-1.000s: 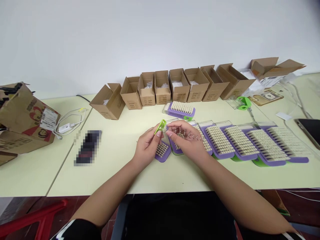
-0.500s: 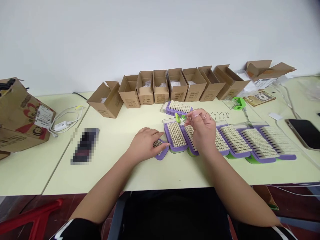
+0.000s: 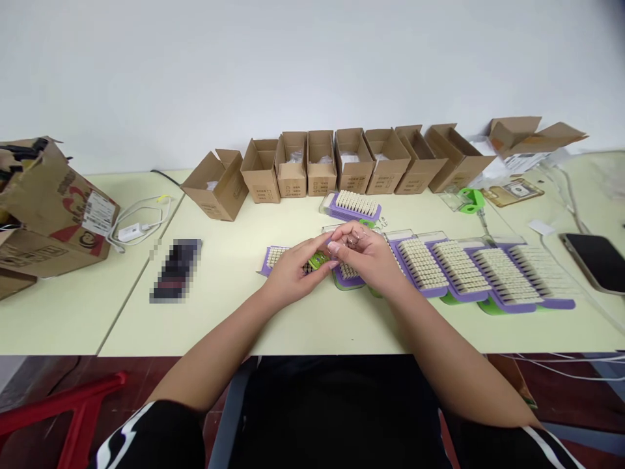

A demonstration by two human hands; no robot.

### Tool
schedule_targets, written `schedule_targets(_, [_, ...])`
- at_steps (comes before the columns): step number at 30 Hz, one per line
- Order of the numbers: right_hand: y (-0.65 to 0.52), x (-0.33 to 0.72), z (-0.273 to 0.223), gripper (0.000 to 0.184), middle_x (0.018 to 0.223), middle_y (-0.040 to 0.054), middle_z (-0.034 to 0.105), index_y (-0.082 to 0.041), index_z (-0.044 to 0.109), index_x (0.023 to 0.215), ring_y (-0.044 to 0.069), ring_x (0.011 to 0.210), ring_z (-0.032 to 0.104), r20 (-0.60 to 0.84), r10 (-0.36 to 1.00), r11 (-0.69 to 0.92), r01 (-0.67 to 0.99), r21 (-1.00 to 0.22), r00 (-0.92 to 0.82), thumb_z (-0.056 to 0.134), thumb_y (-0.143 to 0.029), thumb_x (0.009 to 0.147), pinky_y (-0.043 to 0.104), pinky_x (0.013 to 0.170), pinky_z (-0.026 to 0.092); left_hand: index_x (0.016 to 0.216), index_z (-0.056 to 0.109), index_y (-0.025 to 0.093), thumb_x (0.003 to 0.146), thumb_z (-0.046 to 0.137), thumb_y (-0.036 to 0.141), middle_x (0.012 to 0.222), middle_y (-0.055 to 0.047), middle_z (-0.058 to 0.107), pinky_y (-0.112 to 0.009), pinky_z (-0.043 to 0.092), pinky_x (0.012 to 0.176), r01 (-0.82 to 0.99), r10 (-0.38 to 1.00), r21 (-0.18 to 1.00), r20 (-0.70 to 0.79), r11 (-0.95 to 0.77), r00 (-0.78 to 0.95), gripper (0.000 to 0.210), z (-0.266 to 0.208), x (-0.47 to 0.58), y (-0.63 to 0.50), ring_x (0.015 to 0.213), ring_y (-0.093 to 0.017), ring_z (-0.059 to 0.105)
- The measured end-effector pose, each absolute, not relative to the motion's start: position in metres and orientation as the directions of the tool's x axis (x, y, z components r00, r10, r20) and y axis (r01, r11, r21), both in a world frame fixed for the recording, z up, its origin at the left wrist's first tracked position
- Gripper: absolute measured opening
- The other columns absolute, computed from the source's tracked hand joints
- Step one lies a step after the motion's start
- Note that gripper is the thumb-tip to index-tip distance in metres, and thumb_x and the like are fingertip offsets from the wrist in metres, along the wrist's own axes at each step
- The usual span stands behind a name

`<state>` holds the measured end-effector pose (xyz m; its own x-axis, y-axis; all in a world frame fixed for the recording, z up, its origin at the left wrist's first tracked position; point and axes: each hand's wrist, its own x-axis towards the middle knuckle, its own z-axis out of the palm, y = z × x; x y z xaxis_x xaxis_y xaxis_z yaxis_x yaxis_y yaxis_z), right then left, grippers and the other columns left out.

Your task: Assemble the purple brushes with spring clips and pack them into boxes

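My left hand (image 3: 293,270) is closed around a small green plastic piece (image 3: 318,260), which shows between its thumb and fingers. My right hand (image 3: 371,260) meets it at the fingertips, pinching a thin coiled metal spring (image 3: 358,237). How the spring and the green piece join is hidden by the fingers. Behind my left hand lies a purple brush head (image 3: 268,262) with cream bristle tufts, partly covered. Under and beside my right hand, a row of purple-and-green brushes (image 3: 422,264) lies bristles up, some with clear plastic edges behind them.
Several open cardboard boxes (image 3: 261,172) line the wall. Another bristled brush (image 3: 356,203) lies in front of them. To the right are a green clamp-like part (image 3: 472,200) and a phone (image 3: 593,260). A larger carton (image 3: 53,212) and a white cable (image 3: 131,231) sit left.
My right hand has moved left with the spring and green piece, meeting my left hand, which has closed on the piece. The brush head under my left hand now shows farther left.
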<state>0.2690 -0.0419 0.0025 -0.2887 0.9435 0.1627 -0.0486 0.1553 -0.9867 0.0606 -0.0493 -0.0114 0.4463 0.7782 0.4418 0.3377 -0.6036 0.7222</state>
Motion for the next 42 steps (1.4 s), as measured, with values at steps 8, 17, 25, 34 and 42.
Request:
schedule_targets(8, [-0.037, 0.272, 0.001, 0.046, 0.103, 0.0036, 0.065, -0.030, 0.069, 0.126, 0.021, 0.093, 0.066, 0.213, 0.911, 0.184, -0.116, -0.976, -0.354, 0.081, -0.057, 0.092, 0.039, 0.086, 0.060, 0.160, 0.055, 0.025, 0.106, 0.065, 0.042, 0.138, -0.011, 0.076, -0.043, 0.058, 0.110, 0.309, 0.782, 0.738, 0.457, -0.600, 0.425, 0.057, -0.016, 0.055, -0.048, 0.122, -0.026, 0.075])
schedule_targets(17, [-0.028, 0.291, 0.002, 0.033, 0.078, -0.0005, 0.056, -0.027, 0.068, 0.103, 0.018, 0.068, 0.054, 0.278, 0.960, 0.278, 0.015, -0.960, -0.041, 0.079, -0.056, 0.092, 0.036, 0.070, 0.052, 0.176, 0.020, 0.032, 0.093, 0.080, 0.056, 0.151, -0.013, 0.065, -0.046, 0.051, 0.113, 0.500, 0.786, 0.641, 0.287, -0.582, 0.547, 0.104, 0.002, 0.041, -0.044, 0.135, -0.032, 0.066])
schedule_targets(25, [-0.034, 0.299, 0.009, 0.022, 0.092, 0.0023, 0.066, -0.025, 0.072, 0.104, 0.019, 0.080, 0.064, 0.270, 0.961, 0.273, 0.051, -0.961, -0.063, 0.081, -0.042, 0.094, 0.039, 0.079, 0.059, 0.157, 0.058, 0.027, 0.083, 0.087, 0.057, 0.150, -0.013, 0.066, -0.051, 0.049, 0.115, 0.767, 0.866, 0.473, -0.016, -0.435, 0.501, 0.085, 0.002, -0.023, -0.033, 0.139, -0.039, 0.061])
schedule_targets(34, [-0.035, 0.301, 0.010, 0.018, 0.085, 0.0006, 0.069, -0.027, 0.073, 0.103, 0.023, 0.081, 0.077, 0.359, 0.933, 0.345, -0.224, -0.911, -0.024, 0.082, -0.039, 0.093, 0.046, 0.082, 0.067, 0.154, 0.058, 0.026, 0.081, 0.093, 0.045, 0.162, -0.010, 0.058, -0.046, 0.047, 0.123, 0.367, 0.919, 0.905, 0.062, -0.216, 0.388, 0.083, 0.008, -0.015, -0.031, 0.147, -0.036, 0.057])
schedule_targets(42, [-0.040, 0.299, 0.012, 0.013, 0.088, 0.0006, 0.071, -0.027, 0.074, 0.104, 0.023, 0.083, 0.079, 0.376, 0.920, 0.353, -0.187, -0.917, -0.105, 0.080, -0.033, 0.095, 0.047, 0.083, 0.068, 0.151, 0.062, 0.025, 0.079, 0.094, 0.046, 0.158, -0.011, 0.062, -0.049, 0.046, 0.125, 0.404, 0.907, 0.889, 0.030, -0.217, 0.421, 0.082, -0.001, -0.011, -0.034, 0.145, -0.035, 0.059])
